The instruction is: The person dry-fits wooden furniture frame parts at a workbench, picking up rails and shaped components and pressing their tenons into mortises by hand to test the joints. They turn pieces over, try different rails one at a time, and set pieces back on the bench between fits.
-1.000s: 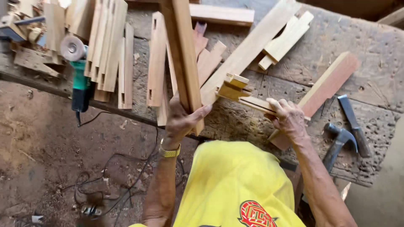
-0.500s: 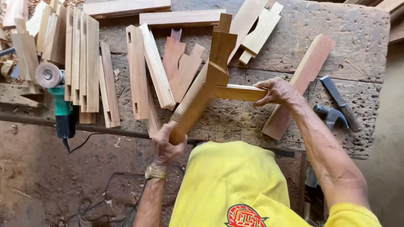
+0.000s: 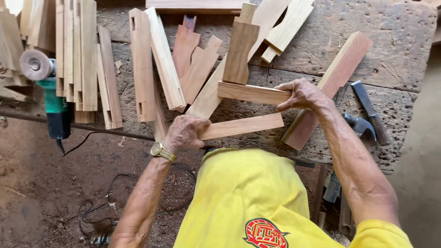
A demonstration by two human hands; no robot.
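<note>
A big, rough grey surface [image 3: 395, 41] fills the top of the view. It is scratched and full of little holes. Many cut wood pieces lie on it. A row of long pale slats [image 3: 76, 55] lies side by side at the left. A long reddish wood block [image 3: 342, 69] lies tilted at the right.

The person wears a yellow shirt [image 3: 248, 197] and stands at the near edge of the surface. The left hand [image 3: 185, 133] has its grip closed around the left end of a flat wood bar [image 3: 243, 126]. This bar lies at the near edge, right in front of the person. The right hand [image 3: 301, 94] has its fingers pinching the right end of a second wood bar [image 3: 250, 93], which lies just above the first one. An upright short board [image 3: 239, 53] touches the second bar at its top side.

A green power grinder [image 3: 53, 98] with a round disc sits at the left edge. A hammer [image 3: 360, 126] and a dark chisel [image 3: 370, 112] lie near the right arm. A gold watch [image 3: 161, 151] is on the left wrist.
</note>
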